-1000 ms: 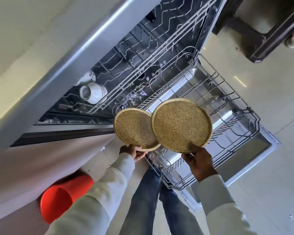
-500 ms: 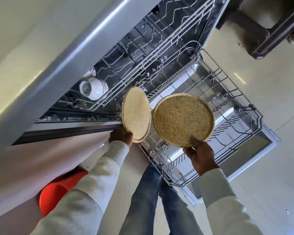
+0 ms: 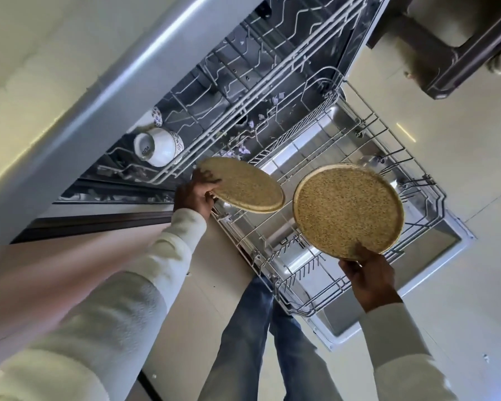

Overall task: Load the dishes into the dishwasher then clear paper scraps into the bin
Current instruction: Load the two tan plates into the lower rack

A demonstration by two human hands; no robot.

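Loading is incomplete. A white, blue-patterned ceramic cup (image 3: 159,146) sits above the pulled-out grey wire lower rack (image 3: 287,285). Over that rack the left hand (image 3: 195,195) grips a round speckled tan plate (image 3: 243,188) by its rim, and the right hand (image 3: 368,280) pinches a second plate (image 3: 347,209). Neither plate is slotted. Paper scraps are unseen.

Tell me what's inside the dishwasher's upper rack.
In the upper rack, a white patterned cup lies at the left end; a second cup behind it is mostly hidden by the metal edge. Elsewhere, wire tines.
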